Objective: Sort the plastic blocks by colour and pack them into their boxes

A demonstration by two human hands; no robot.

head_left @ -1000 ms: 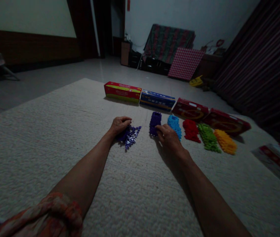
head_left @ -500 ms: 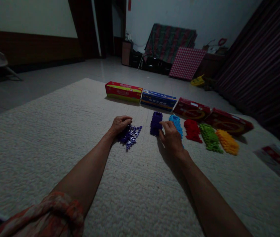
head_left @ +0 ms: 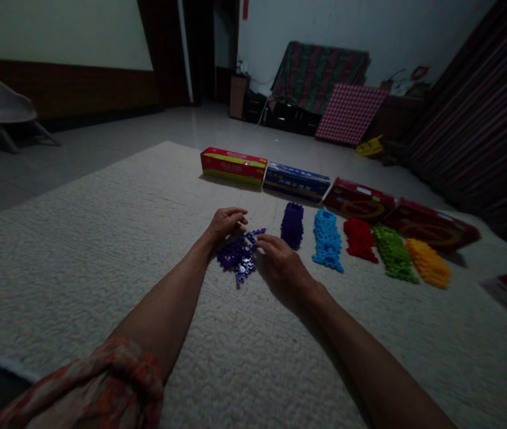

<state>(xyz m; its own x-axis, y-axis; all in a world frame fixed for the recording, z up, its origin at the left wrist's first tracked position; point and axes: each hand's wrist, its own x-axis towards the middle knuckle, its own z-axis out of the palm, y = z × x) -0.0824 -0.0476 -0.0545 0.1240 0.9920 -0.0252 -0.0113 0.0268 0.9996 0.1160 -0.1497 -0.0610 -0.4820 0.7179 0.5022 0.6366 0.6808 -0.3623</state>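
A loose heap of purple interlocking plastic pieces (head_left: 238, 256) lies on the pale mat in front of me. My left hand (head_left: 227, 224) is at the heap's far left edge, its fingers stretched forward and a little apart. From the right, my right hand (head_left: 283, 260) reaches to the heap, fingers together and fingertips on a purple piece at its edge. Right of the heap stands a neat dark purple stack of such pieces (head_left: 292, 225). Beyond it come light blue pieces (head_left: 327, 238), red pieces (head_left: 360, 239), green pieces (head_left: 394, 253) and orange pieces (head_left: 427, 262), in separate groups.
Behind the groups runs a row of boxes: a red and yellow box (head_left: 234, 167), a blue box (head_left: 296, 182) and two dark red boxes (head_left: 360, 198). The textured mat (head_left: 101, 238) covers the floor. A pale chair (head_left: 0, 101) stands at the far left.
My right hand has left the dark purple stack and moved left to the loose heap. My left hand has lifted slightly off the heap, uncovering more pieces. The view has shifted a little left.
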